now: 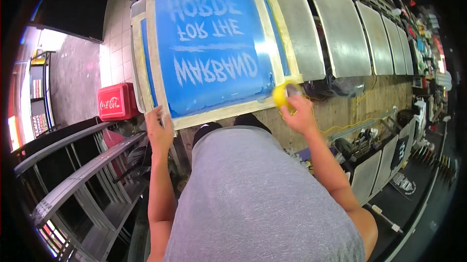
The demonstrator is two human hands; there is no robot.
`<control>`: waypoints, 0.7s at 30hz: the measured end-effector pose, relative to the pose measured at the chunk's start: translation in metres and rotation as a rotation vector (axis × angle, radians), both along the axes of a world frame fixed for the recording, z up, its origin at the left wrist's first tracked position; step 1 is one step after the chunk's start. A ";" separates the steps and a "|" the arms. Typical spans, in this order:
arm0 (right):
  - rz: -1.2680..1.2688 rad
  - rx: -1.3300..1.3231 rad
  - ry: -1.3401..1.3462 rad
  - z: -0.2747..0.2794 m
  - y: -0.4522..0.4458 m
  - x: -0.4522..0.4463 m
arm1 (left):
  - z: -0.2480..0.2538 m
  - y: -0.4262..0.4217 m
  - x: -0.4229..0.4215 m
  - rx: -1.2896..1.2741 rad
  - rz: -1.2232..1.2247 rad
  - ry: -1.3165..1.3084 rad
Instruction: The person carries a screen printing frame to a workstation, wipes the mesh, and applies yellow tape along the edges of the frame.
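Observation:
A large framed screen [209,43] with a blue surface and pale mirrored lettering lies in front of me, over another taped frame [282,33]. My left hand [159,125] is at the screen's lower left corner, its fingers apart on the frame's edge and a small translucent strip beside them. My right hand [299,113] holds a yellow roll of tape [280,95] near the lower right corner of the frame. The roll is slightly blurred.
Several grey platens [340,31] stand in a row to the right. A red Coca-Cola cooler [117,101] is at the left, above a metal ladder [82,179]. A yellow cord [350,127] and more platens [367,179] are at the lower right.

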State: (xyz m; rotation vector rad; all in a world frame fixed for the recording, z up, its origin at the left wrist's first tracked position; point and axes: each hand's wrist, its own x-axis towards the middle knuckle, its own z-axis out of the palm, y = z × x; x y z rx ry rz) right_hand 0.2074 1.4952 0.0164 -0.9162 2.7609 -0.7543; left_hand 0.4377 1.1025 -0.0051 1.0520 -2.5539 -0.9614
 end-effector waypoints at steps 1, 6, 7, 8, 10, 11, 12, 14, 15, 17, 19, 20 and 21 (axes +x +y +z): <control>0.100 -0.097 -0.126 0.007 -0.015 0.006 | 0.019 0.009 -0.016 0.129 -0.084 0.049; 0.463 -0.241 -0.652 0.062 -0.091 0.022 | 0.107 0.078 -0.073 0.245 -0.646 0.064; 0.560 -0.287 -0.713 0.070 -0.099 0.022 | 0.113 0.083 -0.074 0.311 -0.748 0.070; 0.603 -0.298 -0.603 0.078 -0.102 0.024 | 0.115 0.085 -0.074 0.300 -0.748 0.066; 0.619 -0.295 -0.480 0.088 -0.104 0.021 | 0.117 0.085 -0.073 0.299 -0.806 0.078; 0.629 -0.278 -0.364 0.092 -0.103 0.020 | 0.116 0.082 -0.072 0.292 -0.811 0.074; 0.627 -0.284 -0.359 0.097 -0.103 0.019 | 0.115 0.077 -0.072 0.230 -0.832 0.059; 0.359 -0.436 -0.412 0.107 -0.100 0.016 | 0.116 0.073 -0.071 0.163 -0.854 0.044; 0.355 -0.442 -0.410 0.109 -0.098 0.014 | 0.117 0.072 -0.070 0.181 -0.828 0.117; 0.272 -0.507 -0.669 0.111 -0.091 0.009 | 0.121 0.072 -0.067 0.195 -0.809 0.186; 0.299 -0.580 -0.760 0.098 -0.087 0.005 | 0.126 0.075 -0.067 0.159 -0.756 0.257; 0.329 -0.646 -0.854 0.095 -0.086 0.005 | 0.127 0.075 -0.066 0.158 -0.760 0.256; 0.326 -0.649 -0.852 0.094 -0.087 0.006 | 0.127 0.075 -0.067 0.147 -0.756 0.272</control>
